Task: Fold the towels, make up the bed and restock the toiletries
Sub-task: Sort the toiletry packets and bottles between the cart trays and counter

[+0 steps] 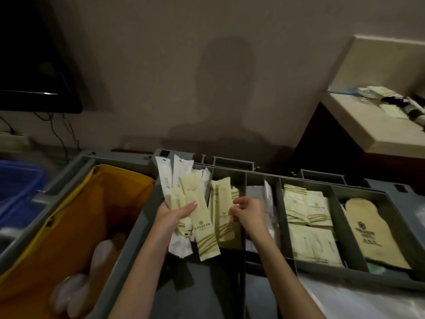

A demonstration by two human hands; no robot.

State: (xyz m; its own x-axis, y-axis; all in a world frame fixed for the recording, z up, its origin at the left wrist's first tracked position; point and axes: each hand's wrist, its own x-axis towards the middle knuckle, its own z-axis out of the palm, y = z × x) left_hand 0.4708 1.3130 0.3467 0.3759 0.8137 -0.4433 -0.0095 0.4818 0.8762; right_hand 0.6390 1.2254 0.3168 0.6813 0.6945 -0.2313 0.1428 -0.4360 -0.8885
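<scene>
My left hand [176, 212] grips a fanned bundle of long toiletry packets [195, 203], some white and some cream with gold stripes, held above the grey cart tray [282, 229]. My right hand [249, 211] pinches the edge of a cream striped packet [226, 217] standing in the tray's left compartment. Further right, other compartments hold stacks of cream sachets [308, 212] and a brown paper mitt-shaped bag [370, 231].
A yellow linen bag [76, 217] hangs in the cart on the left with pale bundles inside. A blue crate [18, 187] stands at far left. A dark screen [34, 65] hangs on the wall. A cream counter [377, 120] with loose items is at right.
</scene>
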